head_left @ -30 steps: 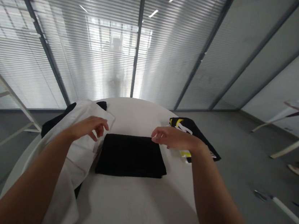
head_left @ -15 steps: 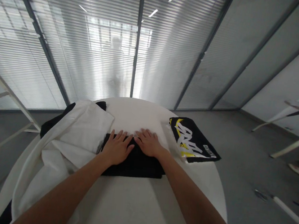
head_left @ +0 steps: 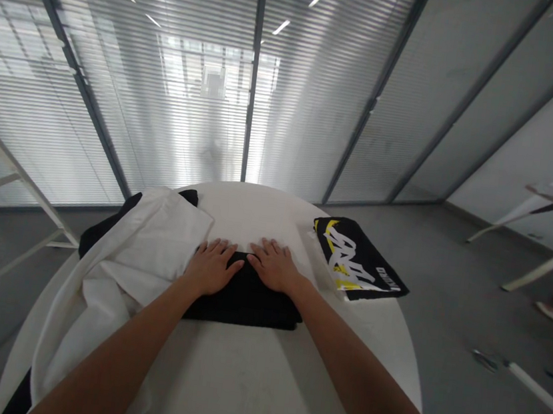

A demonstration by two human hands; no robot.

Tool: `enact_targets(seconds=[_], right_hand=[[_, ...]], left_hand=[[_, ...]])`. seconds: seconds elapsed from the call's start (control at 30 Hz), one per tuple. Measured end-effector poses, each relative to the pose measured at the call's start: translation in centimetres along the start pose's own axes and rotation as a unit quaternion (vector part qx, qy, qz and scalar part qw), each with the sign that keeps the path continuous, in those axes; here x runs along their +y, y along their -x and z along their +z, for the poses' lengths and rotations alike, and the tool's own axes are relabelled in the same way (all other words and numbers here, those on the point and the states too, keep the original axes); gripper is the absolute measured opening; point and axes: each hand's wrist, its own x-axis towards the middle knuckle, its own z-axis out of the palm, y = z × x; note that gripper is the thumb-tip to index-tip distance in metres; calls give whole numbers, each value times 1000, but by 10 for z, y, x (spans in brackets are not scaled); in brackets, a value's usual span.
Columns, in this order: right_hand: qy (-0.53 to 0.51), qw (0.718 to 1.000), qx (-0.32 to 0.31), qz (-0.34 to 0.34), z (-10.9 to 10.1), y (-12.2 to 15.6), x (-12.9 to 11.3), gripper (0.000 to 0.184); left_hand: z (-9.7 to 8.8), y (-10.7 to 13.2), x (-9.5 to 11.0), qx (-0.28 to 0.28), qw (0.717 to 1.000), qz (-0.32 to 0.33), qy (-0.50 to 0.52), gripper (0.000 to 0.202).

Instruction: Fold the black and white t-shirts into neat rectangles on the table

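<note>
On the round white worktop [head_left: 245, 378], a folded black cloth garment [head_left: 245, 297] lies near the middle, and both hands rest on its far edge. The left hand [head_left: 209, 267] lies flat, palm down with fingers spread, on the garment's left part; the right hand [head_left: 275, 267] lies flat beside it, fingers together, thumbs almost meeting. Neither hand grips anything. A loose white cloth garment [head_left: 128, 263] is heaped just left of the black one, touching it. A folded black garment with white and yellow lettering [head_left: 358, 261] sits well to the right.
</note>
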Motion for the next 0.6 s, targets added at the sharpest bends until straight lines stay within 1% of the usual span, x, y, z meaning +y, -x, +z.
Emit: enact_targets(seconds=[0.13, 0.2, 0.33, 0.43, 0.6], right_hand=[[2, 1000, 0, -11, -9, 1, -1, 59], [-5, 999, -7, -35, -18, 2, -1, 54], [-32, 994, -43, -94, -41, 6, 0, 40], [-51, 990, -68, -113, -55, 9, 2, 37], [-82, 981, -133, -117, -71, 13, 8, 39]], left_hand=[[-9, 0, 2, 30, 999, 18, -16, 55], [-16, 1, 5, 42, 998, 23, -31, 49], [-25, 1, 8, 61, 997, 30, -48, 40], [-28, 0, 6, 79, 995, 44, -40, 37], [-31, -1, 4, 84, 993, 75, -27, 40]])
